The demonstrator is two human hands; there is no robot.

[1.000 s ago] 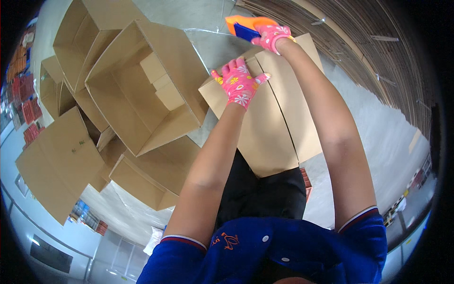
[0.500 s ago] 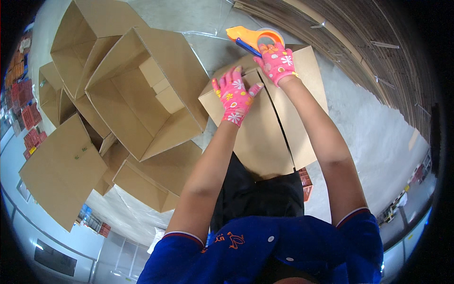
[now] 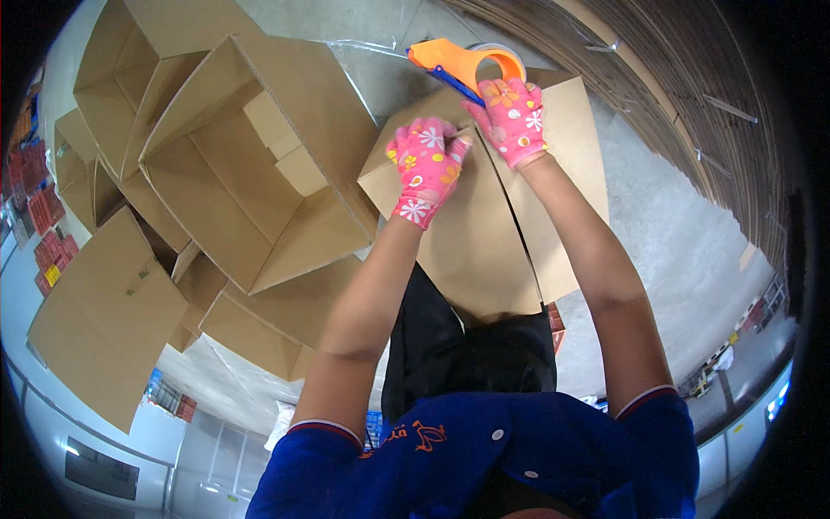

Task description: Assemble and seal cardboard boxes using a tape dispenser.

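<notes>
A closed-up cardboard box (image 3: 471, 251) stands in front of me, a dark gap running lengthwise between its two top flaps. My right hand (image 3: 516, 121), in a pink flowered glove, grips an orange tape dispenser (image 3: 450, 62) with a blue lower part over the box's far end. A roll of tape sits in the dispenser beyond my fingers. My left hand (image 3: 425, 170), gloved alike, is at the far left of the box top near the gap. Its fingers are curled in toward the thumb; whatever they pinch is too small to make out.
Several open, empty-looking cardboard boxes (image 3: 251, 173) are piled to the left, close to the box. Stacked flat cardboard sheets (image 3: 692, 78) line the far right. Red crates (image 3: 45, 208) stand at the far left, with grey floor (image 3: 666, 233) to the right.
My left hand's spread fingers have curled in, and the hand sits slightly farther left. My right hand and the tape dispenser have shifted and tilted slightly.
</notes>
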